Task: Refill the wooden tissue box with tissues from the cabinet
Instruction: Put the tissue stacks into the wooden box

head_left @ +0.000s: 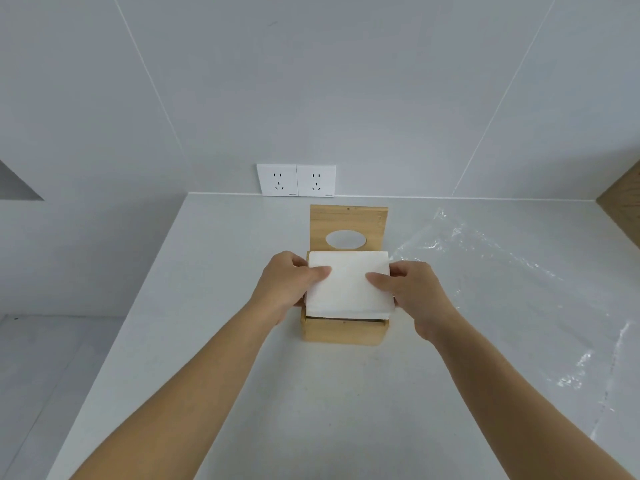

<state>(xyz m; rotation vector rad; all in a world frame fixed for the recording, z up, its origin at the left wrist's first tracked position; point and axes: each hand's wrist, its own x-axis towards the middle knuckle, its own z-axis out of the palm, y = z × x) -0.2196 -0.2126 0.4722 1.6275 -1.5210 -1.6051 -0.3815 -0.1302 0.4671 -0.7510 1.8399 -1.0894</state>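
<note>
A light-coloured wooden tissue box [343,330] is observed standing on a pale grey countertop [242,393], roughly at the centre of the view and somewhat short of the rear wall. Its flat wooden lid with an oval cut-out [348,227] is seen raised behind the box, standing near upright with the oval opening facing the camera. Whether the lid is hinged to the box or merely propped cannot be told.

A white rectangular stack of folded tissues [348,284] is held over the open top of the box. The stack is seen protruding above the rim; its near edge overhangs the front wall slightly, and the front wall of the box remains visible below it. How far the stack is seated inside cannot be determined.

The left hand [289,287] is closed around the left edge of the stack, thumb laid on the top surface and fingers wrapped beneath the side. The right hand [414,292] is closed around the right edge in the same manner, thumb on top and fingers curled under. Both forearms are extended from the lower corners of the view.

A sheet of clear crumpled plastic wrapping [512,289] is noted lying flat on the countertop to the right of the box, apart from it. A white double wall socket plate [296,180] is mounted on the grey wall directly behind the box, just above the countertop line. A wooden panel edge [623,206] is partly visible at the far right.
</note>
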